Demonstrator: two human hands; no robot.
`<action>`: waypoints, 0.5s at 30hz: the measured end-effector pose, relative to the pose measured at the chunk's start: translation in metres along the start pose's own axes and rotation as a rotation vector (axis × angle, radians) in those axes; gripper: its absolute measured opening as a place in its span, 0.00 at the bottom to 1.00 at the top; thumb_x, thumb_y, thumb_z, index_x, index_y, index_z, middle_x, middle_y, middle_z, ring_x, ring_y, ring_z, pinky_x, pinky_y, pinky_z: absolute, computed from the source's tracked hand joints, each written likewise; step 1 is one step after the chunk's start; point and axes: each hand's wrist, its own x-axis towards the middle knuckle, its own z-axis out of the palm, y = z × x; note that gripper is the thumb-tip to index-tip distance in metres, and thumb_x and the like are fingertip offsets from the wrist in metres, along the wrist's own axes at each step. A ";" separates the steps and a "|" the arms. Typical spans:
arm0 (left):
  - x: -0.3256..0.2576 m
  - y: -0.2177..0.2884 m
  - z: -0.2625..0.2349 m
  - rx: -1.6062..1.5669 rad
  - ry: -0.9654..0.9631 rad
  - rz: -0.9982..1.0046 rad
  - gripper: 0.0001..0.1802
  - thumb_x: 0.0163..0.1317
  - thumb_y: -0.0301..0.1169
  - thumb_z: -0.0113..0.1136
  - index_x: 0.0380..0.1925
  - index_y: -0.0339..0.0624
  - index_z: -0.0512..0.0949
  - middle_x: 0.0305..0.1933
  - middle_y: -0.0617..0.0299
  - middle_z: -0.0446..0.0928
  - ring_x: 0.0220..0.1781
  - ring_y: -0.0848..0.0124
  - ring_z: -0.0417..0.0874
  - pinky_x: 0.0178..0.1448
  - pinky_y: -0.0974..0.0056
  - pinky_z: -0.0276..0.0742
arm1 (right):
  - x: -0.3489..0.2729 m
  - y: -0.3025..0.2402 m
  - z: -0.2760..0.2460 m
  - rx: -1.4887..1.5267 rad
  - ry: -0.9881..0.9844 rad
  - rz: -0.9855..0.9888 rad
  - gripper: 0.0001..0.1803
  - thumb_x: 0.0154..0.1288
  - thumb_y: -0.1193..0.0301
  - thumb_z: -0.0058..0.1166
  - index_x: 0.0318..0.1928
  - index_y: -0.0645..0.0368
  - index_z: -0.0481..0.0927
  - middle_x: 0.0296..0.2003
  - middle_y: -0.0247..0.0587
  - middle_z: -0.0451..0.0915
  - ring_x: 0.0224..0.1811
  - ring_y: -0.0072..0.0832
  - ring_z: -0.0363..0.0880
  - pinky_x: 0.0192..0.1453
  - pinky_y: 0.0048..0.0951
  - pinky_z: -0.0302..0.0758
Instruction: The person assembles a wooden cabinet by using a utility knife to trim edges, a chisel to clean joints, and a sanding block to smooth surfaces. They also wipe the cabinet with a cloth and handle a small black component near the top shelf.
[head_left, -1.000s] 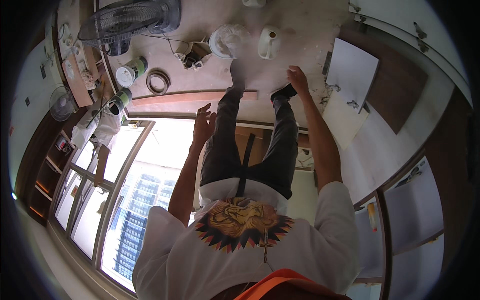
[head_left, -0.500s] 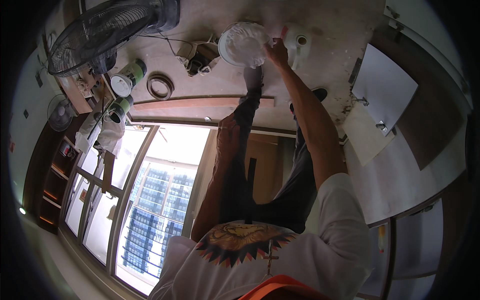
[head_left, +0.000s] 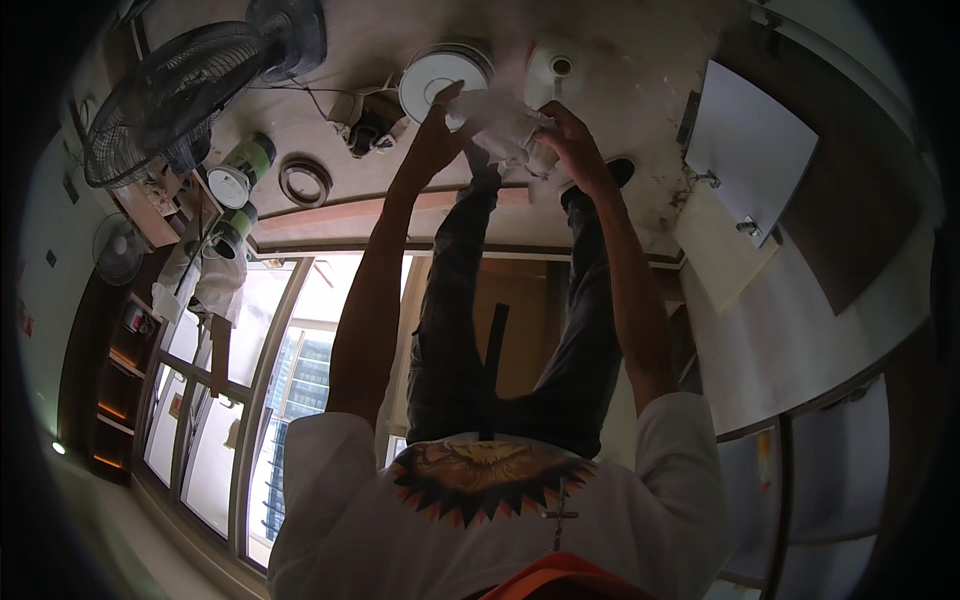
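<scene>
White cloth (head_left: 505, 125), crumpled and pale, sits at the upper middle of the frame, gripped between both hands above the person's outstretched dark-trousered legs (head_left: 500, 300). The left hand (head_left: 435, 135) comes up along the left of the cloth, its fingers closed on the cloth's left edge with the thumb raised toward the round white bucket lid (head_left: 440, 80) just above it. The right hand (head_left: 570, 145) clamps the cloth's right side, fingers curled around a bunched fold. Just above the right hand stands a white jug-like container (head_left: 555, 70) with a small dark opening, close beside the round lid. Left of the lid lies a small dark tangle of gear with a cable (head_left: 365, 120) on the pale floor (head_left: 620, 40). A black standing fan (head_left: 190, 90) fills the upper left of the frame, and below it lie a coil of tape (head_left: 305, 180) and two green-banded cans (head_left: 240, 180). At the right a white cabinet door (head_left: 750, 150) hangs open against dark wood panelling. Tall windows (head_left: 290, 380) run along the lower left, and the person's white printed shirt (head_left: 480, 510) fills the bottom of the frame.
</scene>
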 end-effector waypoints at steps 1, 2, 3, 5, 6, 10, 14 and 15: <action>0.009 -0.002 0.006 -0.196 -0.211 -0.177 0.38 0.71 0.51 0.66 0.69 0.33 0.68 0.60 0.52 0.78 0.64 0.64 0.76 0.71 0.60 0.68 | -0.007 -0.002 -0.008 0.023 0.026 0.028 0.19 0.67 0.67 0.55 0.56 0.60 0.77 0.44 0.38 0.80 0.48 0.23 0.77 0.56 0.28 0.72; 0.005 -0.007 0.024 -0.322 -0.210 -0.124 0.37 0.70 0.53 0.66 0.65 0.33 0.72 0.57 0.58 0.78 0.58 0.68 0.77 0.65 0.61 0.72 | -0.011 -0.003 -0.018 0.043 0.054 0.057 0.19 0.68 0.67 0.55 0.56 0.60 0.76 0.44 0.37 0.80 0.49 0.23 0.76 0.57 0.28 0.71; 0.004 0.001 0.039 -0.384 -0.213 -0.222 0.36 0.71 0.53 0.65 0.63 0.33 0.73 0.55 0.60 0.79 0.56 0.70 0.77 0.63 0.62 0.73 | -0.012 0.008 -0.025 -0.069 0.215 -0.037 0.17 0.68 0.66 0.59 0.53 0.60 0.78 0.46 0.44 0.81 0.51 0.31 0.81 0.57 0.36 0.75; -0.014 0.017 0.068 -0.520 -0.153 -0.258 0.29 0.74 0.49 0.62 0.60 0.34 0.77 0.49 0.65 0.81 0.51 0.76 0.77 0.58 0.65 0.74 | -0.022 0.023 -0.038 -0.449 0.496 -0.267 0.21 0.69 0.65 0.59 0.58 0.60 0.76 0.53 0.46 0.80 0.57 0.37 0.80 0.63 0.39 0.73; -0.017 0.023 0.080 -0.499 -0.158 -0.257 0.29 0.74 0.49 0.62 0.60 0.34 0.77 0.49 0.65 0.81 0.51 0.76 0.77 0.57 0.65 0.74 | -0.025 0.022 -0.039 -0.639 0.625 -0.386 0.22 0.70 0.65 0.59 0.61 0.60 0.76 0.56 0.47 0.80 0.60 0.40 0.79 0.65 0.40 0.73; -0.016 0.037 0.114 -0.515 -0.227 -0.270 0.23 0.75 0.44 0.60 0.56 0.35 0.79 0.48 0.64 0.81 0.49 0.75 0.78 0.56 0.64 0.75 | -0.056 0.029 -0.056 -0.619 0.402 -0.457 0.31 0.68 0.66 0.64 0.68 0.60 0.72 0.65 0.53 0.76 0.68 0.46 0.75 0.71 0.45 0.70; -0.010 0.035 0.140 -0.487 -0.291 -0.289 0.21 0.75 0.42 0.59 0.54 0.35 0.79 0.47 0.62 0.81 0.48 0.73 0.80 0.55 0.64 0.77 | -0.074 0.036 -0.051 -0.088 0.229 0.007 0.34 0.69 0.62 0.65 0.71 0.60 0.70 0.59 0.52 0.80 0.61 0.38 0.80 0.68 0.36 0.72; -0.004 0.033 0.143 -0.417 -0.278 -0.258 0.23 0.76 0.44 0.59 0.57 0.34 0.78 0.49 0.61 0.81 0.49 0.72 0.80 0.56 0.64 0.77 | -0.072 0.051 -0.051 -0.036 0.265 0.006 0.33 0.70 0.59 0.65 0.69 0.62 0.72 0.55 0.50 0.81 0.55 0.33 0.81 0.63 0.33 0.74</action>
